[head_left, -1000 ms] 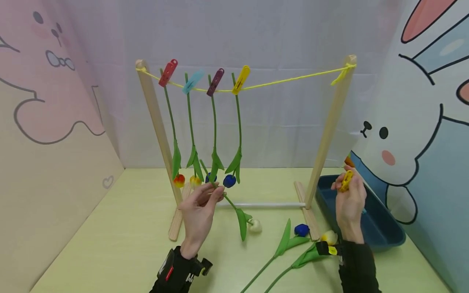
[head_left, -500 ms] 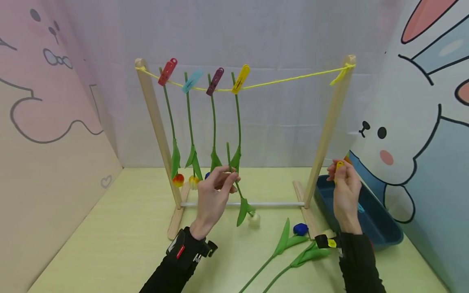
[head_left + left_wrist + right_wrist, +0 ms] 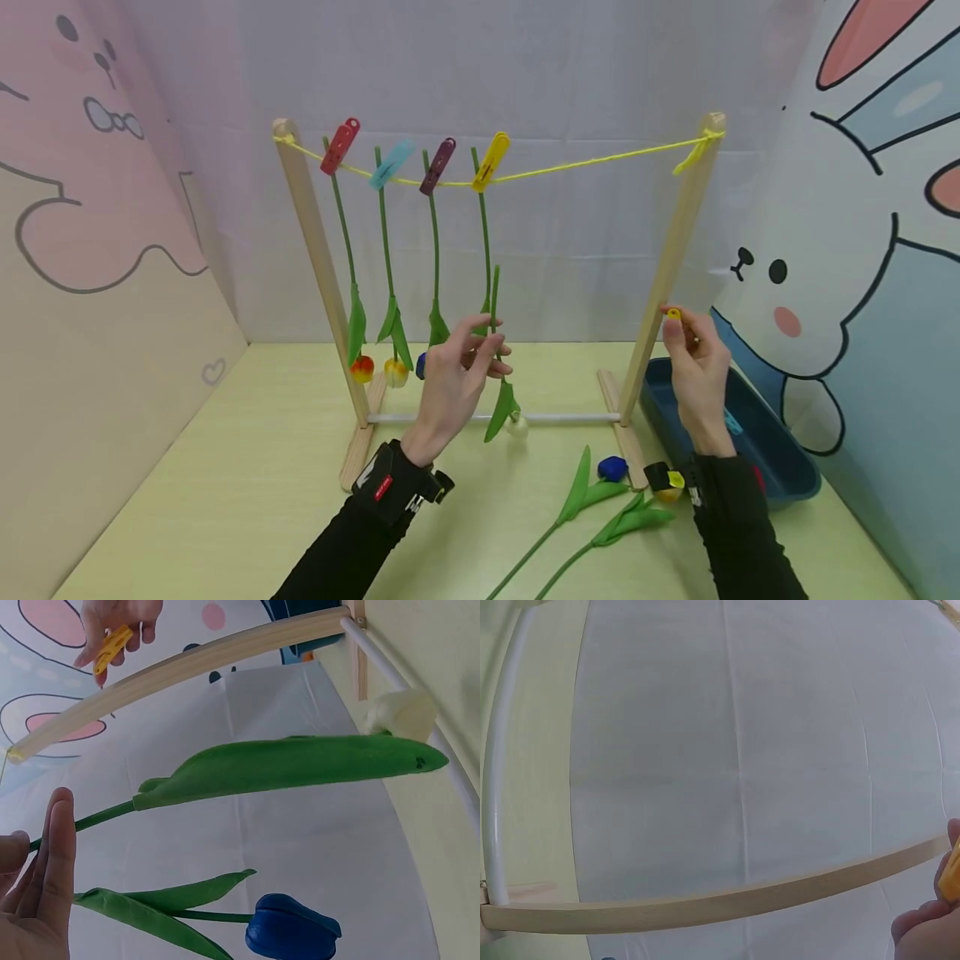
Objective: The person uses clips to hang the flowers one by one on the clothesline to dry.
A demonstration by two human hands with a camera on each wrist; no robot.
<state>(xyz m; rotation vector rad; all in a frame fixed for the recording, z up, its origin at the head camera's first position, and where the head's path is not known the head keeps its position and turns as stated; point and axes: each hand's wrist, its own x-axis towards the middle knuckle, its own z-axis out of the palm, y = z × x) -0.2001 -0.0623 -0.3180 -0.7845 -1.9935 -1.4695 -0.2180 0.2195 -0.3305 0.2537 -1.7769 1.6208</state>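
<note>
My left hand (image 3: 457, 379) pinches the green stem of a white tulip (image 3: 516, 425), its bloom hanging down and the stem's cut end pointing up. In the left wrist view its long leaf (image 3: 285, 769) stretches away from the fingers. Near the right post, my right hand (image 3: 697, 375) pinches a yellow clothespin (image 3: 114, 649) between thumb and fingers. On the yellow line (image 3: 592, 164), red (image 3: 341, 147), light blue (image 3: 392, 164), dark purple (image 3: 438, 167) and yellow clips (image 3: 491, 162) each hold a tulip upside down. A blue tulip (image 3: 292, 928) hangs behind my left hand.
Wooden posts (image 3: 678, 242) carry the line, and a white rod (image 3: 570, 418) joins their feet. A blue tulip (image 3: 612, 469) and another tulip with green leaves (image 3: 633, 521) lie on the table. A dark blue bin (image 3: 780, 467) stands at the right.
My left hand has moved right and up with the white tulip, whose stem now stands nearly upright. My right hand has risen and shifted left with the yellow clothespin.
</note>
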